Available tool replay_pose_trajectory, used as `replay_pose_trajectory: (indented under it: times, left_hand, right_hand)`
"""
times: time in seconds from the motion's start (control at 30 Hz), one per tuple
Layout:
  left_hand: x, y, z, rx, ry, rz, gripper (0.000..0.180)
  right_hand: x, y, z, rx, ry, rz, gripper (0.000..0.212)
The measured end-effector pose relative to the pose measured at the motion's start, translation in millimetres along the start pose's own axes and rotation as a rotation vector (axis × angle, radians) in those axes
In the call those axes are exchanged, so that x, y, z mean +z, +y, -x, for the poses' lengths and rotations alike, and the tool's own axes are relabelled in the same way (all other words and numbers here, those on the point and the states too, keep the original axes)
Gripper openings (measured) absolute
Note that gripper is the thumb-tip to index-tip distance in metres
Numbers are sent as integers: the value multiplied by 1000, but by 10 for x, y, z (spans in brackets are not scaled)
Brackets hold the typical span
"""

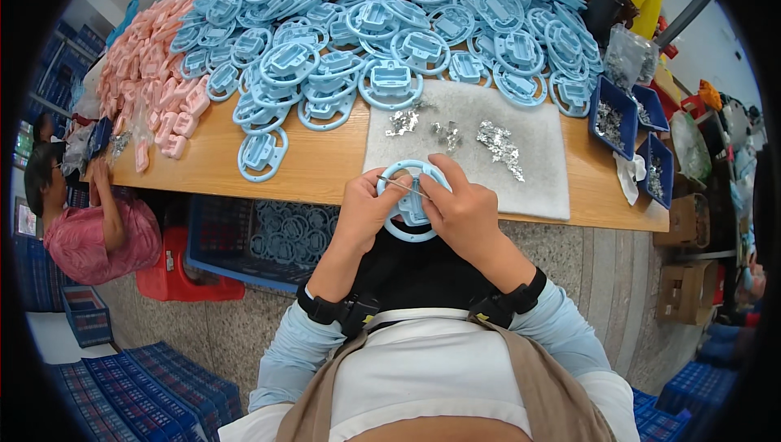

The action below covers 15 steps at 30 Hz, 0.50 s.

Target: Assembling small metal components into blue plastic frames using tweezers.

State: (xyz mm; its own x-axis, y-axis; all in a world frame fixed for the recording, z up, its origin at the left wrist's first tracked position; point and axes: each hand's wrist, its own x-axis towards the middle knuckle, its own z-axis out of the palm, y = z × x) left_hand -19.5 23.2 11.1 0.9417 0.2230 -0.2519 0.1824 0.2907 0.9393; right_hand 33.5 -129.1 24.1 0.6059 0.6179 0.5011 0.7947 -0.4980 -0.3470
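Note:
Just past the table's front edge, I hold a light blue plastic toy steering wheel (409, 235) between my hands. My left hand (359, 208) is closed on its left side, thumb over the rim. My right hand (469, 202) is closed at the right side, fingertips bent in over the middle. A thin metal tool (402, 186), possibly tweezers, slants across the wheel between both hands' fingers. Its exact kind cannot be made out, and my fingers hide part of the wheel's middle. Beyond my hands, small shiny metal pieces (499, 148) lie in little heaps on a white felt mat (545, 190).
Blue wheels (390, 80) pile high across the table (325, 178), with pink plastic parts (167, 92) at the left. Blue bins (616, 121) of metal pieces stand at the right. A blue crate (220, 239) of wheels sits below. Another person (102, 230) works at the left.

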Motion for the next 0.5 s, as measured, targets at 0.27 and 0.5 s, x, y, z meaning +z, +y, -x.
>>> replay_pose_trajectory:
  times: [0.27, 0.5]
  left_hand:
    - [26, 31, 28, 4, 2, 63, 23]
    - [46, 106, 100, 41, 27, 46, 26]
  right_hand:
    - [118, 214, -18, 276, 90, -495, 31]
    - [-1, 110, -163, 601, -130, -919, 35]
